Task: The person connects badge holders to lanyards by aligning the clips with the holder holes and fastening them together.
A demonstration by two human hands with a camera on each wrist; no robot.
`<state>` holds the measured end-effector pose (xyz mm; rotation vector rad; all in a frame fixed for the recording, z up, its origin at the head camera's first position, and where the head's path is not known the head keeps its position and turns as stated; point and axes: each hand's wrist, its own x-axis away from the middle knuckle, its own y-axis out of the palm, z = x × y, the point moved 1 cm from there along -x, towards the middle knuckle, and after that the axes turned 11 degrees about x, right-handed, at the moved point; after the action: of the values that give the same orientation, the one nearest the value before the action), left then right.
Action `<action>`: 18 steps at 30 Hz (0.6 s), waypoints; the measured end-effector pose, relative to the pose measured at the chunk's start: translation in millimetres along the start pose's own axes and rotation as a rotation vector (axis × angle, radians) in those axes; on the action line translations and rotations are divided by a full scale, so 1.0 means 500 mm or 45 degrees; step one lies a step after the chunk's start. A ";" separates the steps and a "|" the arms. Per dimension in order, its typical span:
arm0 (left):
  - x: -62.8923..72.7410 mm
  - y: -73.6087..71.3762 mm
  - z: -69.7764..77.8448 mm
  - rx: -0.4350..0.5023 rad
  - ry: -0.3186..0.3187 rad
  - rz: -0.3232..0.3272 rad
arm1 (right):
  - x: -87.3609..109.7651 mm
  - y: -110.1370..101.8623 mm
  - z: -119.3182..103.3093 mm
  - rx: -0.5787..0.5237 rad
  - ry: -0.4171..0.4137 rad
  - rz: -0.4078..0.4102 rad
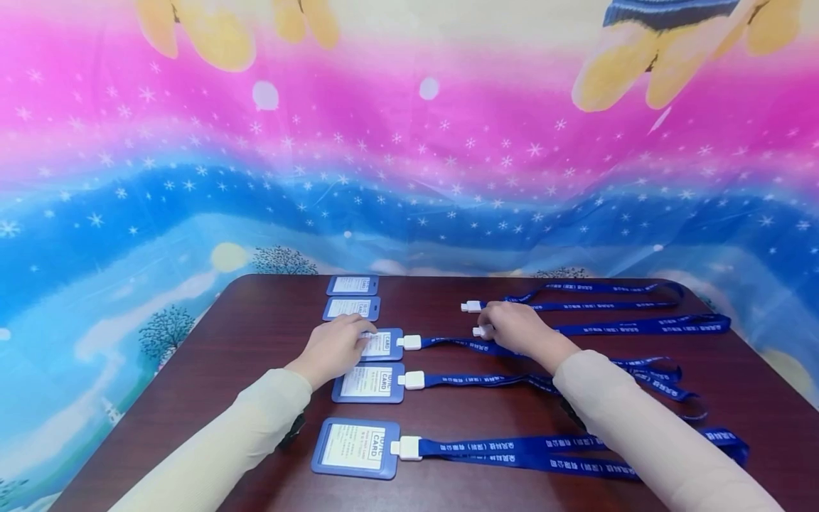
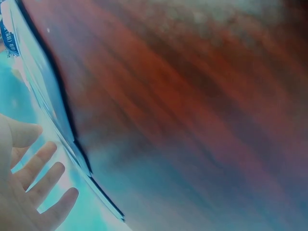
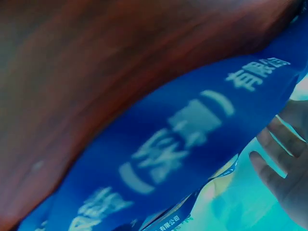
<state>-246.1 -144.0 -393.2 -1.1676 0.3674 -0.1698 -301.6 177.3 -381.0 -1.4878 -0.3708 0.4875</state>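
Note:
Blue-framed card holders lie in a column at the table's middle left. My left hand (image 1: 335, 348) is over the edge of the third card holder from the front (image 1: 385, 344), fingers spread in the left wrist view. Just behind it is a loose card holder (image 1: 350, 308). To the right, my right hand (image 1: 521, 331) pinches the white clip (image 1: 478, 331) of a blue printed lanyard (image 1: 646, 326) between thumb and fingertips. In the right wrist view a wide blue strap (image 3: 178, 130) covers those fingertips.
Nearest the front, a card holder (image 1: 323, 448) is clipped to its lanyard, as is another card holder (image 1: 339, 391) behind it. One more loose card holder (image 1: 352, 285) and a lanyard clip (image 1: 470, 306) lie towards the back. A patterned cloth (image 1: 409, 178) hangs behind the table.

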 end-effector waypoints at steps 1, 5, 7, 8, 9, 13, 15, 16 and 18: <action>0.000 0.000 -0.001 -0.001 0.002 0.003 | -0.005 0.000 0.001 -0.011 0.020 -0.013; -0.005 0.001 -0.006 -0.010 0.019 0.023 | -0.028 -0.003 0.002 -0.040 0.094 -0.060; -0.009 0.000 -0.009 -0.011 0.029 0.030 | -0.039 -0.006 0.001 -0.042 0.113 -0.083; -0.012 -0.001 -0.011 -0.008 0.032 0.029 | -0.045 -0.007 0.001 -0.042 0.122 -0.094; -0.014 -0.002 -0.012 -0.003 0.032 0.027 | -0.050 -0.009 0.000 -0.044 0.130 -0.105; -0.032 -0.007 -0.026 0.019 0.022 0.019 | -0.066 -0.013 -0.003 -0.089 0.182 -0.163; -0.044 -0.008 -0.036 0.030 0.001 0.009 | -0.073 -0.015 -0.004 -0.117 0.208 -0.186; -0.051 -0.009 -0.042 0.033 -0.014 0.004 | -0.075 -0.016 -0.004 -0.131 0.221 -0.196; -0.064 -0.008 -0.054 0.040 -0.054 -0.007 | -0.080 -0.018 -0.006 -0.150 0.236 -0.206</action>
<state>-285.7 -158.8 -392.3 -1.1398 0.3233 -0.1549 -333.4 153.7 -369.8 -1.5880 -0.3748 0.1998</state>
